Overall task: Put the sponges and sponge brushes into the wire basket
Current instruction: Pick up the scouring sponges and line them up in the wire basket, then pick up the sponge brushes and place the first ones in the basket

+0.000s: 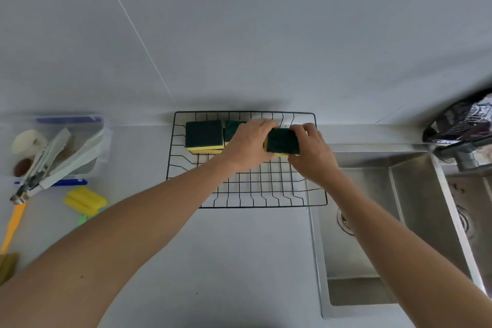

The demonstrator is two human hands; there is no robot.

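I see both hands gripping third sponge [282, 143]: left hand [249, 145] at 9, right hand [312, 153] at 3 | long axis 9–3 | wire basket [266, 196] slot directly below

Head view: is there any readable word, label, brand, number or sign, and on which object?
None can be read.
Black bag at the right edge: white printed marks, too blurred to read.
Clear container on the left: no legible label.
Sponges in the wire basket, and the sponge held by both hands: no print visible.
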